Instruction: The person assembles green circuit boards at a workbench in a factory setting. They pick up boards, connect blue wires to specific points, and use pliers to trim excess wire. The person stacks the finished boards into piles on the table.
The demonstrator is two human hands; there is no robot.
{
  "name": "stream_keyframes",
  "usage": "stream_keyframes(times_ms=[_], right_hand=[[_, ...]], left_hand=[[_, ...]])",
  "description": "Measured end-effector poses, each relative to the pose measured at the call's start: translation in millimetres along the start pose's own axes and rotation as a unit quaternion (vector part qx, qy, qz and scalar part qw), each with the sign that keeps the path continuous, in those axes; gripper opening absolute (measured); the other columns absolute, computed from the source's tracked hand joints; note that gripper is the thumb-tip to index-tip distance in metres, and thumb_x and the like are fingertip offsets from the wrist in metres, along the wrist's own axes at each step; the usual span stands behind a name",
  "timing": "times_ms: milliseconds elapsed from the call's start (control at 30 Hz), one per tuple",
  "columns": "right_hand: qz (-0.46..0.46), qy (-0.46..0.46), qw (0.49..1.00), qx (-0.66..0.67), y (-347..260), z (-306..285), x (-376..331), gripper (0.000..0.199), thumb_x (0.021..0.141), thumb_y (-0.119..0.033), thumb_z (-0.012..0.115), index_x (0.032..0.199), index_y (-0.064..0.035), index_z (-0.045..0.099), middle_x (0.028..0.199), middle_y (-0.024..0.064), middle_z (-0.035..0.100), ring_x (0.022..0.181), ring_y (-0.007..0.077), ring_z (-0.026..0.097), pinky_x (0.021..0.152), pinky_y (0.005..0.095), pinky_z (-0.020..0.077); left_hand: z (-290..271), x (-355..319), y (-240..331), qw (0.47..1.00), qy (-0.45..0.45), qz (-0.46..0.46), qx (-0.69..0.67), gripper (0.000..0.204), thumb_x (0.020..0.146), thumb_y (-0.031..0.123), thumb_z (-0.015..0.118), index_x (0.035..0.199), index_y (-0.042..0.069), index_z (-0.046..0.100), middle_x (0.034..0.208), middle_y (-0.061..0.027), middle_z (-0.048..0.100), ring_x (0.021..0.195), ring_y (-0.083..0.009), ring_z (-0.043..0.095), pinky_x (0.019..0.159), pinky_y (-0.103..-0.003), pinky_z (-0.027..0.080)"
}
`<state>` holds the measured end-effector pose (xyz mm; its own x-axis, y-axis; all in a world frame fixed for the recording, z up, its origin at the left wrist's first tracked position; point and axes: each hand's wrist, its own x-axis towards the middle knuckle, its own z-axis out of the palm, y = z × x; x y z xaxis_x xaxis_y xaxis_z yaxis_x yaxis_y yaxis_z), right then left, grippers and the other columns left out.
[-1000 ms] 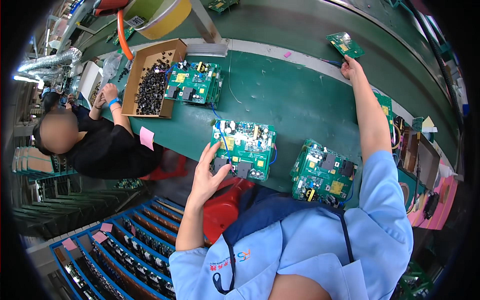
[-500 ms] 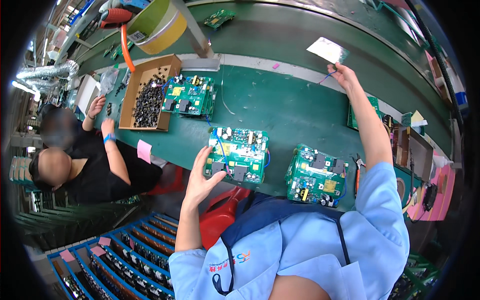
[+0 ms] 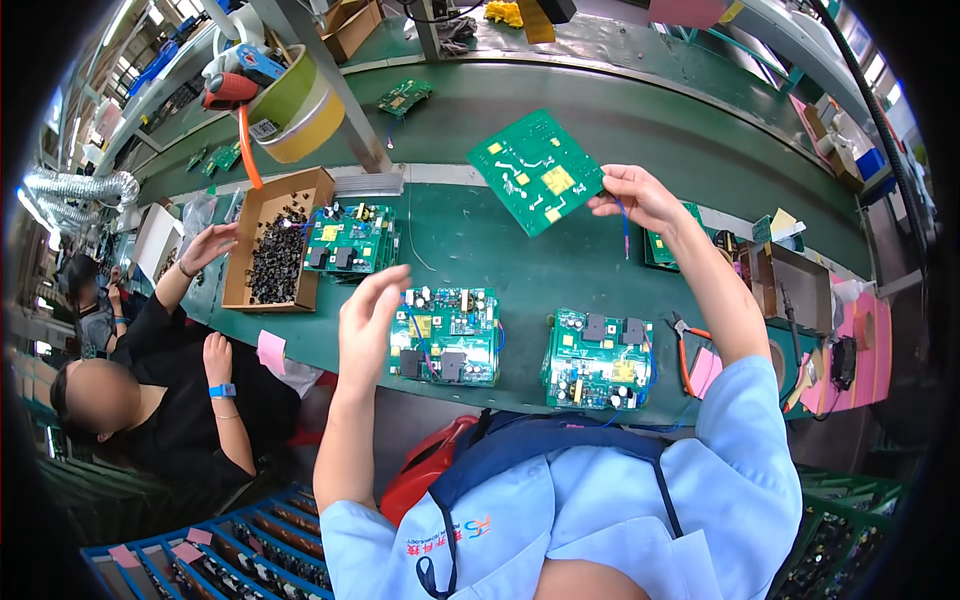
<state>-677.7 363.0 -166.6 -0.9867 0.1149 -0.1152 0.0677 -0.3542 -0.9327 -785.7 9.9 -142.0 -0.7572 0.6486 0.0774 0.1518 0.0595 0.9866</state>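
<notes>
My right hand point(image 3: 635, 197) holds a green circuit board point(image 3: 537, 170) by its right edge, lifted above the green conveyor belt point(image 3: 480, 235) with its solder side toward me. My left hand point(image 3: 368, 315) hovers open, fingers spread, just left of a populated circuit board point(image 3: 447, 336) lying on the belt. A second populated board point(image 3: 598, 358) lies to the right of it, below my right forearm. A further board point(image 3: 348, 238) rests farther left on the belt.
A cardboard box point(image 3: 278, 238) of small black parts sits at the belt's left. A co-worker in black sits at the left, one hand point(image 3: 208, 244) raised by the box. Red-handled pliers point(image 3: 685, 345) and pink notes lie right. Blue racks point(image 3: 240, 550) stand below.
My right hand has drawn the green board from the far right toward the middle and nearer to me. My left hand has lifted from the table edge up beside the populated board.
</notes>
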Motion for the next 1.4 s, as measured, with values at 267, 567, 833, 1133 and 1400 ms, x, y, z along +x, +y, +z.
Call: stream_keyframes(times_ms=[267, 567, 833, 1133, 1400], right_hand=[[0.037, -0.095, 0.994, -0.03, -11.5, 35.7, -24.1, 0.036, 0.073, -0.023, 0.057, 0.095, 0.0042, 0.048, 0.083, 0.0113, 0.057, 0.07, 0.0146, 0.058, 0.063, 0.024, 0.0494], [0.068, -0.084, 0.992, -0.06, -20.8, 43.6, -40.6, 0.03, 0.076, -0.018, 0.053, 0.096, 0.0045, 0.049, 0.083, 0.0113, 0.057, 0.071, 0.0147, 0.058, 0.063, 0.0229, 0.0489], [0.039, -0.049, 0.998, -0.025, -15.6, 40.1, -41.9, 0.029, 0.077, -0.017, 0.053, 0.096, 0.0045, 0.051, 0.084, 0.0087, 0.057, 0.072, 0.0126, 0.057, 0.061, 0.0215, 0.0486], [0.008, -0.004, 1.0, -0.005, -6.4, 39.6, -40.2, 0.027, 0.077, -0.02, 0.054, 0.095, -0.0001, 0.052, 0.081, 0.004, 0.057, 0.069, 0.0087, 0.054, 0.058, 0.0203, 0.0457], [-0.001, 0.028, 0.999, -0.03, -8.9, 50.9, -45.7, 0.027, 0.076, -0.023, 0.054, 0.096, -0.0037, 0.053, 0.074, -0.0015, 0.055, 0.063, 0.0044, 0.048, 0.056, 0.0179, 0.0402]], left_hand=[[26.3, 68.5, -0.5, 0.947, -0.114, -0.171, -0.245, 0.041, 0.085, 0.033, 0.035, 0.11, 0.0, 0.041, 0.101, -0.0124, 0.051, 0.086, -0.0205, 0.053, 0.071, -0.031, 0.042], [43.3, 65.6, 1.4, 0.917, -0.219, -0.153, -0.297, 0.029, 0.084, 0.018, 0.037, 0.107, 0.0, 0.041, 0.097, -0.0102, 0.053, 0.085, -0.019, 0.054, 0.072, -0.034, 0.046], [48.4, 50.0, 7.4, 0.908, -0.231, -0.15, -0.316, 0.031, 0.082, 0.014, 0.04, 0.108, -0.002, 0.038, 0.098, -0.0115, 0.052, 0.084, -0.0191, 0.055, 0.071, -0.035, 0.047], [58.5, 28.7, 20.6, 0.915, -0.256, -0.145, -0.275, 0.028, 0.074, 0.003, 0.046, 0.102, -0.001, 0.044, 0.092, -0.0073, 0.055, 0.079, -0.0112, 0.055, 0.068, -0.025, 0.045], [62.2, 25.1, 19.5, 0.915, -0.239, -0.182, -0.27, 0.022, 0.079, 0.01, 0.046, 0.097, -0.003, 0.048, 0.091, -0.0082, 0.056, 0.08, -0.0122, 0.054, 0.071, -0.025, 0.044]])
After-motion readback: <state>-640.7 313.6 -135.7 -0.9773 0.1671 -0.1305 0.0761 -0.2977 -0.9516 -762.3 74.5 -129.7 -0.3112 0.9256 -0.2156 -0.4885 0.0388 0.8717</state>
